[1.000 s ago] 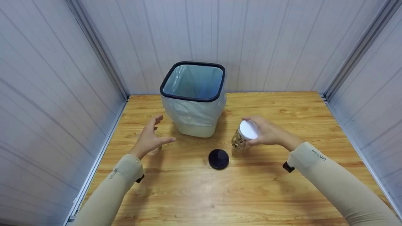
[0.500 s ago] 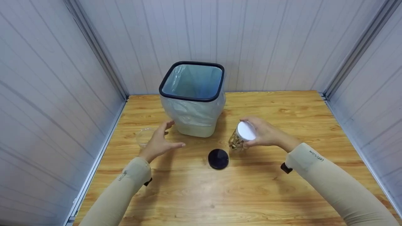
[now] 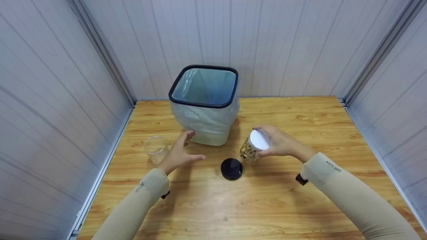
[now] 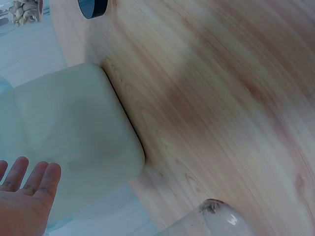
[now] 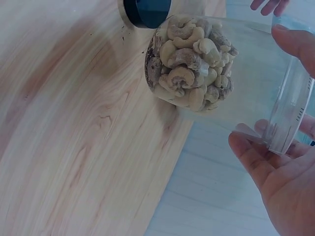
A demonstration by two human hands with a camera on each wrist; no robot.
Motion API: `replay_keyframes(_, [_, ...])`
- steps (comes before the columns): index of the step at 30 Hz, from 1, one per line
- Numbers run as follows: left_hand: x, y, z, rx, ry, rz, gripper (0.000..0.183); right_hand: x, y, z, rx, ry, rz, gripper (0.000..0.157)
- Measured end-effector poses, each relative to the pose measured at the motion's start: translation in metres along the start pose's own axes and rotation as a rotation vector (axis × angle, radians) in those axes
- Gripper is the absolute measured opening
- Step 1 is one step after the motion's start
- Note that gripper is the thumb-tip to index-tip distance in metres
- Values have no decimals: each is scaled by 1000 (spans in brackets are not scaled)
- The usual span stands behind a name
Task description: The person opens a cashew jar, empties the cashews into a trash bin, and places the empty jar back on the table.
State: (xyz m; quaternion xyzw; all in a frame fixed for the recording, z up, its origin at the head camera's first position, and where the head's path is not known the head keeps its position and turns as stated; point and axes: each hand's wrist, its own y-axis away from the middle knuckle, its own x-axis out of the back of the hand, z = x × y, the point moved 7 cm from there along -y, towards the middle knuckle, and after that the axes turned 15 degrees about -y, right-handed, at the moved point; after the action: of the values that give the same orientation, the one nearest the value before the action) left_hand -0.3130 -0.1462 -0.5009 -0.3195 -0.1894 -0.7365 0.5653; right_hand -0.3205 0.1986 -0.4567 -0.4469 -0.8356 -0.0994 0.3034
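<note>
In the head view my right hand (image 3: 282,143) grips a clear jar of cashews (image 3: 247,151) by its upper part, with thumb and fingers around the white lid (image 3: 259,140). Cashews (image 5: 194,66) fill the lower part of that jar in the right wrist view. Whether its base touches the table cannot be told. My left hand (image 3: 178,153) is held above the table, fingers spread from the thumb, holding nothing. Behind it, on the left, stands a clear jar (image 3: 155,148) with no lid on. Between the hands lies a round black lid (image 3: 232,169).
A waste bin (image 3: 213,138) with a translucent liner and black rim (image 3: 203,106) stands behind the hands. Pale panels (image 3: 277,46) enclose the wooden table (image 3: 227,206) at the back and sides. Dark crumbs lie near the black lid in the right wrist view.
My left hand has moved right, away from the clear jar, which now shows more fully. My right hand has carried the jar of cashews slightly left, towards the black lid.
</note>
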Motion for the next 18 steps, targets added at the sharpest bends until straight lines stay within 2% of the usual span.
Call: replay_keyframes(18, [-32, -5, 12, -62, 22, -13, 101, -8, -3, -1, 5, -21, 16, 98])
